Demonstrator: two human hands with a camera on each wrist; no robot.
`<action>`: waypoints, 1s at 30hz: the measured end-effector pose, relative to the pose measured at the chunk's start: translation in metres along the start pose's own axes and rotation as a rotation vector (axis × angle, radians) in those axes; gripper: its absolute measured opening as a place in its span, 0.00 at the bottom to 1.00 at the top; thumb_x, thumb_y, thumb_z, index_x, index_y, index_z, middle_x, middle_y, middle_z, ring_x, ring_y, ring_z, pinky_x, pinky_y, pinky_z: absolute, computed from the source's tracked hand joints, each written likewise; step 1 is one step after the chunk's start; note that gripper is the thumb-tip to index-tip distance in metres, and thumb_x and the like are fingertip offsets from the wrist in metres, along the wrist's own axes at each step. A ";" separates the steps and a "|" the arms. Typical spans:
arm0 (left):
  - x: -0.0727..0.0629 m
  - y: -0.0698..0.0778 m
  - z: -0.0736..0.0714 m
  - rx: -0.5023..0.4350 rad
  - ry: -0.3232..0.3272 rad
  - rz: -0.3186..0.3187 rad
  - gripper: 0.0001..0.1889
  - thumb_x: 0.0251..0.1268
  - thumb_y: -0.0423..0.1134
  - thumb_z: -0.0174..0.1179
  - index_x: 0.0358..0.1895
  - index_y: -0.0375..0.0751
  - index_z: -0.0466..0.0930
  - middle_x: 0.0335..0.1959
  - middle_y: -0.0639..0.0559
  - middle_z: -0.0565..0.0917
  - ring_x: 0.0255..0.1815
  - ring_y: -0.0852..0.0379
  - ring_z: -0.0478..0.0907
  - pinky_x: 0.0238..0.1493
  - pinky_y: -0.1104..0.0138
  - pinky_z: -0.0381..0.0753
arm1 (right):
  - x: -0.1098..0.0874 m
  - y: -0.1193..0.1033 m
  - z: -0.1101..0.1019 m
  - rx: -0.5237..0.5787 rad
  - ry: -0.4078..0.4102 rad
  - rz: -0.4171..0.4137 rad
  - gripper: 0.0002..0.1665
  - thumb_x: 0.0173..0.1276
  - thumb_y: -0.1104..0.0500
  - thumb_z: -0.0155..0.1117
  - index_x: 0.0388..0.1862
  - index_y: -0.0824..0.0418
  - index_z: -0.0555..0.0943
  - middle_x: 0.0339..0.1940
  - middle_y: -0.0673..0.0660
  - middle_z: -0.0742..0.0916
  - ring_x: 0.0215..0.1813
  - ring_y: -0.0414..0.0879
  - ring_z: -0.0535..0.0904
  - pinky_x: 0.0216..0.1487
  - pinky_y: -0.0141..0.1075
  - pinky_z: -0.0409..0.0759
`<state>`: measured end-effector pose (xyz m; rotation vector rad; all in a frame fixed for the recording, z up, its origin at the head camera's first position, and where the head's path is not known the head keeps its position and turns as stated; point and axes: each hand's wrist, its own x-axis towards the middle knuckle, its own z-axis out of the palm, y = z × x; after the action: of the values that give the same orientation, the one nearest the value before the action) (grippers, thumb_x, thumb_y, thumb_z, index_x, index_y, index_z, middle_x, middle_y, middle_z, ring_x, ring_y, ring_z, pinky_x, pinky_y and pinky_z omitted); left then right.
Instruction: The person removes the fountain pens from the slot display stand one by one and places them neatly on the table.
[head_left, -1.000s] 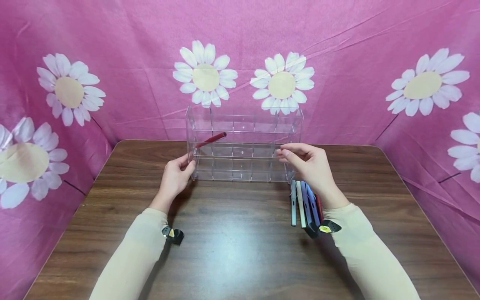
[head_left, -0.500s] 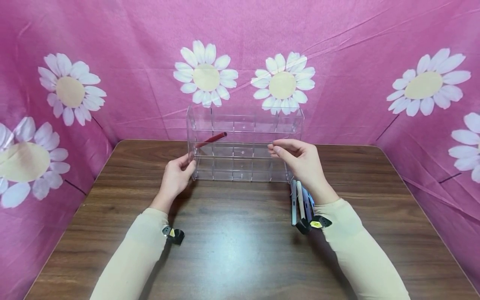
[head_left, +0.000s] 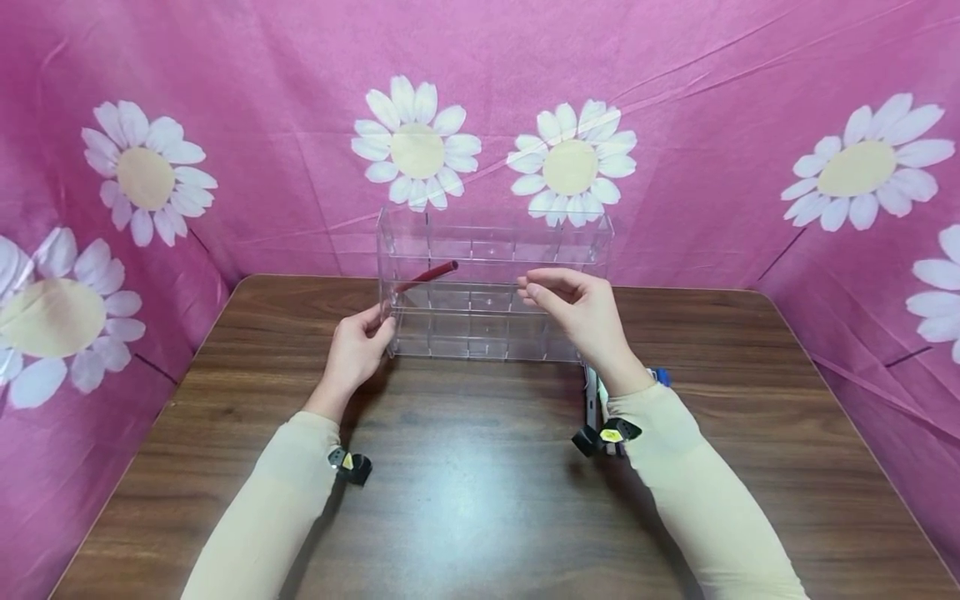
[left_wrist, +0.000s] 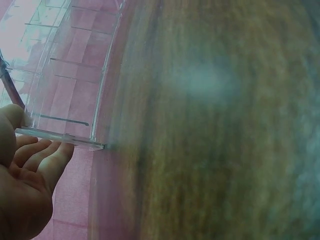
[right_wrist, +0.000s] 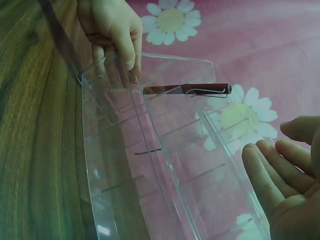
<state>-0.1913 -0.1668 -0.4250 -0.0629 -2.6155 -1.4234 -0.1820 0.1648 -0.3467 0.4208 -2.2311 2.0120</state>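
A clear plastic display rack with tiered, divided compartments stands upright near the back of the table. My left hand grips its left side wall; in the left wrist view the hand's fingers lie against the outer face. One dark red pen leans in the rack at the left end, its upper end tilted to the right. In the right wrist view this pen shows a metal clip. My right hand hovers before the right half of the rack, fingers loosely bent, holding nothing.
Several pens lie on the wooden table by the rack's front right corner, mostly hidden under my right forearm. A blue pen end pokes out beyond the sleeve. Pink cloth with daisies hangs behind and at both sides.
My right hand has moved left and slightly up across the rack's front, its forearm now covering most of the loose pens. The left hand, rack and red pen stay put.
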 end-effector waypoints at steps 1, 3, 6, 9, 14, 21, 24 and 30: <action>0.000 0.000 0.000 -0.002 -0.002 0.000 0.21 0.79 0.36 0.58 0.70 0.38 0.83 0.54 0.39 0.92 0.42 0.59 0.86 0.52 0.71 0.83 | 0.001 0.000 0.002 0.007 0.001 0.001 0.18 0.77 0.66 0.69 0.61 0.74 0.85 0.57 0.75 0.90 0.45 0.39 0.93 0.58 0.44 0.90; 0.001 0.001 0.000 -0.008 -0.006 0.001 0.21 0.80 0.36 0.58 0.70 0.38 0.83 0.54 0.38 0.92 0.40 0.61 0.85 0.50 0.74 0.82 | 0.003 0.000 0.004 0.007 0.001 -0.001 0.18 0.76 0.66 0.69 0.61 0.74 0.85 0.57 0.75 0.90 0.45 0.39 0.93 0.58 0.45 0.90; 0.001 0.001 0.000 -0.014 -0.009 0.005 0.21 0.80 0.36 0.58 0.70 0.37 0.83 0.53 0.38 0.92 0.38 0.64 0.84 0.46 0.78 0.79 | 0.005 0.000 0.008 0.007 -0.005 -0.006 0.18 0.76 0.66 0.69 0.61 0.75 0.85 0.56 0.75 0.90 0.45 0.43 0.94 0.59 0.46 0.89; 0.001 0.001 -0.001 -0.015 -0.009 0.001 0.21 0.80 0.36 0.58 0.70 0.37 0.83 0.53 0.37 0.92 0.37 0.66 0.83 0.44 0.79 0.79 | 0.008 0.002 0.012 0.016 -0.012 -0.014 0.18 0.76 0.67 0.69 0.60 0.76 0.85 0.56 0.75 0.90 0.45 0.43 0.94 0.58 0.44 0.90; 0.000 0.001 -0.001 0.000 -0.003 -0.002 0.21 0.80 0.37 0.58 0.70 0.38 0.83 0.53 0.38 0.92 0.41 0.58 0.86 0.53 0.67 0.85 | 0.011 0.003 0.020 0.039 -0.019 -0.013 0.19 0.76 0.70 0.67 0.61 0.79 0.83 0.56 0.78 0.89 0.44 0.39 0.93 0.54 0.38 0.91; 0.000 0.002 0.000 -0.006 0.000 -0.001 0.21 0.79 0.37 0.58 0.70 0.37 0.83 0.54 0.37 0.92 0.47 0.47 0.88 0.62 0.50 0.85 | 0.015 0.001 0.028 0.041 -0.022 -0.019 0.17 0.76 0.70 0.67 0.60 0.78 0.84 0.56 0.77 0.89 0.43 0.36 0.93 0.56 0.37 0.90; 0.000 0.002 0.000 -0.006 -0.004 -0.003 0.21 0.80 0.37 0.58 0.70 0.38 0.83 0.54 0.38 0.92 0.46 0.48 0.87 0.62 0.51 0.85 | 0.017 0.000 0.030 0.054 -0.019 -0.015 0.17 0.76 0.71 0.67 0.60 0.79 0.83 0.56 0.77 0.89 0.45 0.40 0.93 0.57 0.37 0.90; 0.000 0.000 0.000 -0.003 -0.002 -0.002 0.21 0.79 0.37 0.58 0.69 0.37 0.84 0.52 0.38 0.93 0.41 0.56 0.86 0.55 0.61 0.85 | 0.022 -0.001 0.037 0.036 -0.010 -0.006 0.18 0.75 0.70 0.68 0.60 0.78 0.84 0.56 0.77 0.89 0.45 0.39 0.93 0.56 0.34 0.90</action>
<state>-0.1914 -0.1667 -0.4248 -0.0625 -2.6160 -1.4291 -0.1985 0.1255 -0.3443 0.4411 -2.1996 2.0548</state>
